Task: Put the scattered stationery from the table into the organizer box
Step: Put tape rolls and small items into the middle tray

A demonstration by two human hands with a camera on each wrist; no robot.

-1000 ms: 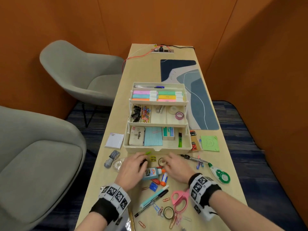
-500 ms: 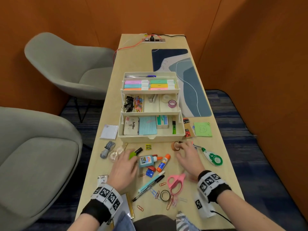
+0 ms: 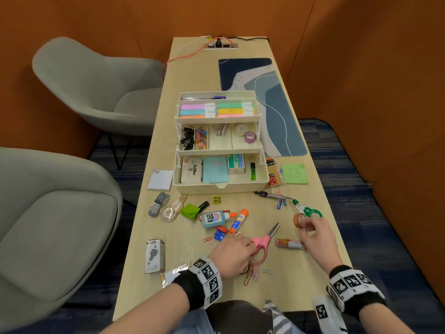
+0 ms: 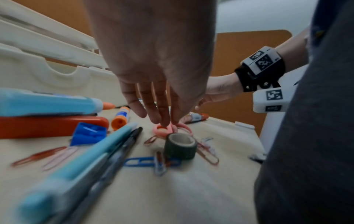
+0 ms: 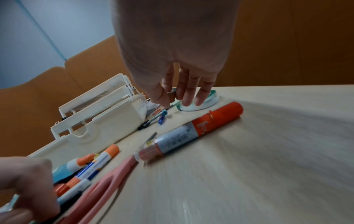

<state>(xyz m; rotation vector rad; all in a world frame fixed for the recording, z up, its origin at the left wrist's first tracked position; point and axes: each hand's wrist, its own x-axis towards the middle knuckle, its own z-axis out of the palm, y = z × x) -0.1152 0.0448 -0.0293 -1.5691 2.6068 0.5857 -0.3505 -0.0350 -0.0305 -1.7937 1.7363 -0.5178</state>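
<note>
Orange walls (image 3: pixel 72 18), grey chairs (image 3: pixel 96 88), blue carpet (image 3: pixel 361 189)

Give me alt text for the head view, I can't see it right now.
The right hand pinches a small brown tape roll above the table, while the left hand reaches down onto pink scissors. Glue bottles, pens and paper clips lie scattered in front of an open three-tier organizer box, already partly filled.
</note>
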